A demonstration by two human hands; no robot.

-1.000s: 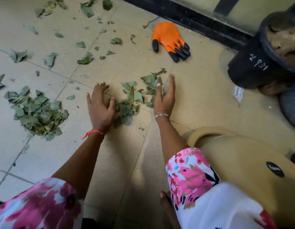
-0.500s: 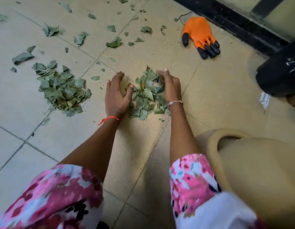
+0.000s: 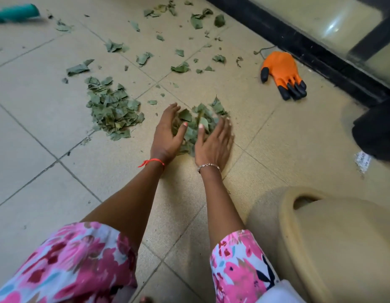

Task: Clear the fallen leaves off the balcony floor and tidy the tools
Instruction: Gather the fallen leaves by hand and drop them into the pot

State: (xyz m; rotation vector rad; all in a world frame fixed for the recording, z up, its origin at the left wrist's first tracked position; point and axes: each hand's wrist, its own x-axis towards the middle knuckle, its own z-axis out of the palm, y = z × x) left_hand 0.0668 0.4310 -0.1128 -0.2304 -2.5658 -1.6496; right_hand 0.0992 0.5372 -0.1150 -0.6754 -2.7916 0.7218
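Roughly midway, I judge: a teal handle (image 3: 15, 13) lies far left, one papery, crumpled leaf pile (image 3: 112, 110) sits gathered on the beige tiles, the left hand (image 3: 167, 132) and right hand (image 3: 213, 141), each grip open and cupped, press a smaller heap (image 3: 198, 121) between them, while loose scraps (image 3: 181, 67) and the rubbery orange glove (image 3: 281, 73) await tidying.

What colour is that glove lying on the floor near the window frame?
The glove is orange with black fingertips, seen clearly in the head view.

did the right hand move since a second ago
Yes. The right hand has swept left, away from the orange glove, closing on the left hand with the leaves bunched between them.
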